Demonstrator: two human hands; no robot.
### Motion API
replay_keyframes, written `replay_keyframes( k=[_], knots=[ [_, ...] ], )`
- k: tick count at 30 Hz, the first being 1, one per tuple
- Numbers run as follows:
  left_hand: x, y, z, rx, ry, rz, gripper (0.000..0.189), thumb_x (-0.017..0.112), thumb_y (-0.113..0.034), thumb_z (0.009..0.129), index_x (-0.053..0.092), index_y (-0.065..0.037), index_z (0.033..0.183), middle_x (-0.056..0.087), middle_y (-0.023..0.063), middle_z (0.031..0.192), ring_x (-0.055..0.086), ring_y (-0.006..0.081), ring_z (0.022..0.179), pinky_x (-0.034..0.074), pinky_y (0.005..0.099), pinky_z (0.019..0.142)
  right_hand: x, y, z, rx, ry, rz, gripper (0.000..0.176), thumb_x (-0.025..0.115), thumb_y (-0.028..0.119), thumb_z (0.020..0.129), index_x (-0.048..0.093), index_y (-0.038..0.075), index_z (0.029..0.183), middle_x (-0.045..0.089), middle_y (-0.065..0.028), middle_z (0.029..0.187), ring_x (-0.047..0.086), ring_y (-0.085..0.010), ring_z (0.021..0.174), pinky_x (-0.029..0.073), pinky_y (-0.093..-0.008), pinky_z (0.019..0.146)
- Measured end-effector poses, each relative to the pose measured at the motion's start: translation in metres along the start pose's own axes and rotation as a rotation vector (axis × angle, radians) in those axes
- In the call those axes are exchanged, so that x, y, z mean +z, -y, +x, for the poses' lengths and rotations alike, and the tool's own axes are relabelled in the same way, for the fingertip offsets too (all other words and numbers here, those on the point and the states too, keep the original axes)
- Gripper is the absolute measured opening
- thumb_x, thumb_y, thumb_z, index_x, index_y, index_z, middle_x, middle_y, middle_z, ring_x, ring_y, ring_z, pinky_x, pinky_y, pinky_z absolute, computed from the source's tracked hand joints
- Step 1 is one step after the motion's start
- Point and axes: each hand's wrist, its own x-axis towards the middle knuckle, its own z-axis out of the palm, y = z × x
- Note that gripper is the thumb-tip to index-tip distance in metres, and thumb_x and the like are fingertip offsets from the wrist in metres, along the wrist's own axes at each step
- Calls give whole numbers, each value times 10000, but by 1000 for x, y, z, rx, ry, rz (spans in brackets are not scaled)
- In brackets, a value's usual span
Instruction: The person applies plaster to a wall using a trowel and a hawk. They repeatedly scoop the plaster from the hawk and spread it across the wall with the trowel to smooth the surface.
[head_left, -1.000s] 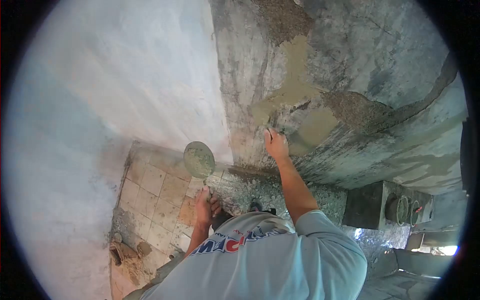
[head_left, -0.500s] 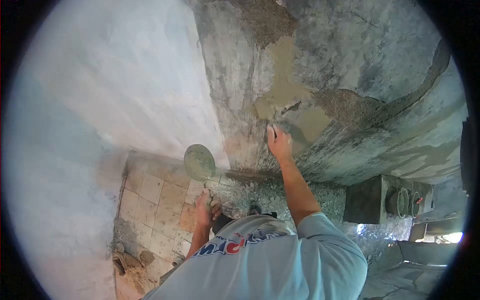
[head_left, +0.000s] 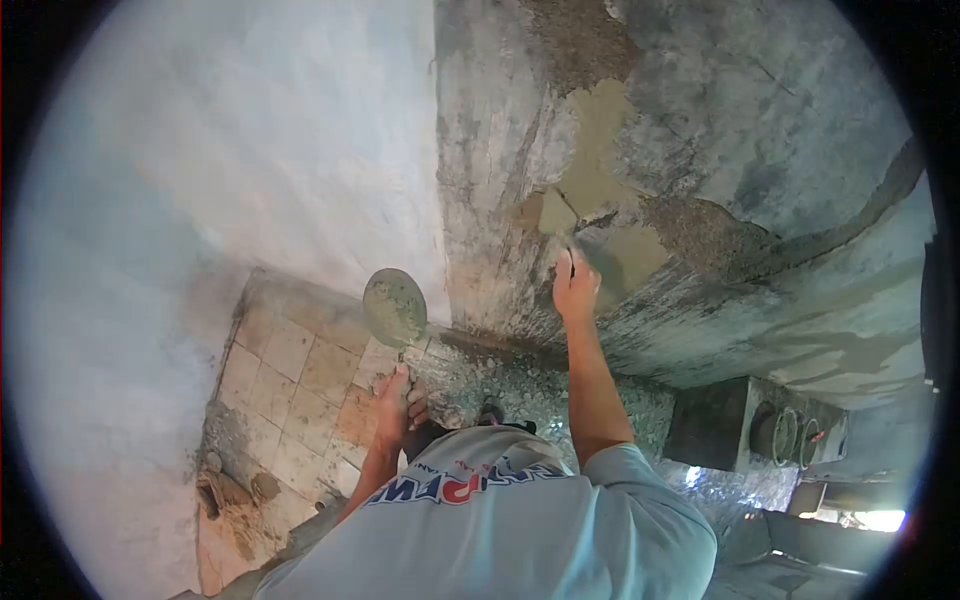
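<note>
My left hand (head_left: 395,400) is closed around the handle of a round, mortar-smeared pan (head_left: 395,308), held up over the floor near the corner. My right hand (head_left: 577,285) grips a small trowel (head_left: 568,204), whose thin blade shows edge-on against the wall. Behind the blade spreads a patch of wet mortar (head_left: 597,140), smooth and tan-green. A second damp patch (head_left: 635,252) lies just right of my right hand. Rough bare plaster (head_left: 705,222) borders the mortar. The trowel's handle is mostly hidden in my fingers.
A white wall (head_left: 310,150) meets the grey, stained wall (head_left: 500,60) at a corner. Below are dusty floor tiles (head_left: 300,385) and crumbled debris (head_left: 475,375). A dark block (head_left: 705,425) with a coiled wire stands at right. Dirty items (head_left: 225,495) lie at lower left.
The view has shifted a little. My right hand has tilted the trowel so its blade now shows as a thin line on the mortar. My left hand still holds the pan.
</note>
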Motion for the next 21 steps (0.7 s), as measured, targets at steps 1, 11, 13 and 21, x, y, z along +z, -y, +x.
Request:
replay_keyframes(
  k=[1,11,13,21],
  knots=[
    [1,-1,1,-9,3,8,327,480,-441,1073,476,-165,898,407,-36,640,322,76,429,266,243,354,3,2,7,12,-5,26,390,540,323,1053,698,-33,1070,722,-228,890,678,-385,686,529,-455,613],
    [2,2,1,-18,-82,-12,320,485,-425,1066,477,-173,870,370,-52,622,311,73,434,277,246,359,44,5,-27,114,308,-101,462,496,381,1067,710,-11,1182,734,-248,1043,726,-407,893,596,-481,771],
    [-3,3,1,-19,-84,-41,311,491,-427,1064,478,-173,886,373,-52,623,312,70,434,274,247,358,52,6,-37,195,383,-103,478,485,394,1066,706,-8,1197,730,-246,1075,720,-408,931,593,-497,810],
    [-6,1,-10,21,-80,-33,303,500,-430,1063,461,-169,913,395,-44,637,328,74,428,271,246,352,23,-4,-55,265,599,-129,487,467,370,1068,628,-21,1308,707,-265,1143,691,-436,1009,562,-523,873]
  ],
)
